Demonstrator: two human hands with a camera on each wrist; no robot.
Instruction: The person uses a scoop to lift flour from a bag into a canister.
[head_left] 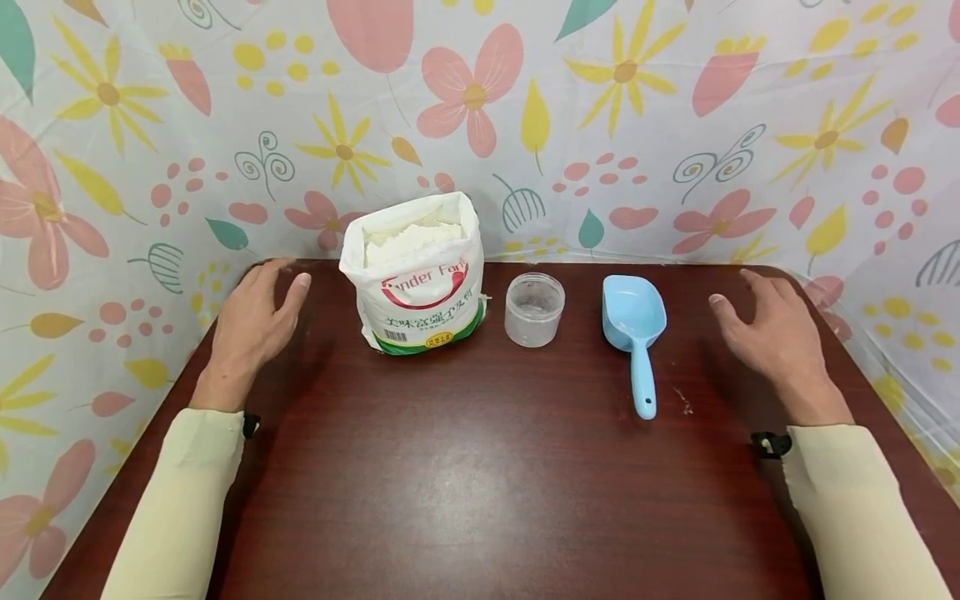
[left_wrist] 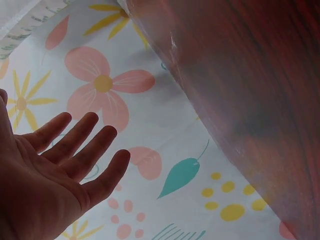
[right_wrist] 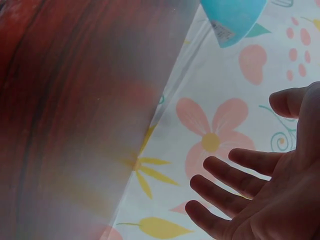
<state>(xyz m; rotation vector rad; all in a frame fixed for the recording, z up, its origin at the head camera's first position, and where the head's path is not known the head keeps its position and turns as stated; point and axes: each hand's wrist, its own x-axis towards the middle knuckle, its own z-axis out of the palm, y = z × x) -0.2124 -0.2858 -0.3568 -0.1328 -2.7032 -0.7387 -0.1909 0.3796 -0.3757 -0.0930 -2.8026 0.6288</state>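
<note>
To the left of a white bag of flour point(head_left: 423, 279), my left hand point(head_left: 258, 321) is held with fingers spread and nothing in it. The bag stands upright with its top folded open, white powder showing inside. A clear round plastic jar point(head_left: 534, 310) without a lid is beside the bag. Right of the jar lies a light blue scoop point(head_left: 633, 321), its handle pointing toward me. My right hand point(head_left: 776, 333) is nearest the scoop, apart from it and holding nothing. In the right wrist view the fingers point(right_wrist: 227, 195) are loosely extended; part of the blue scoop point(right_wrist: 232, 20) shows at the top.
The dark reddish-brown table point(head_left: 450, 500) carries these things near its back edge. A white cloth point(head_left: 480, 108) printed with flowers hangs behind and along both sides. A small pale smudge point(head_left: 684, 402) marks the table right of the scoop handle.
</note>
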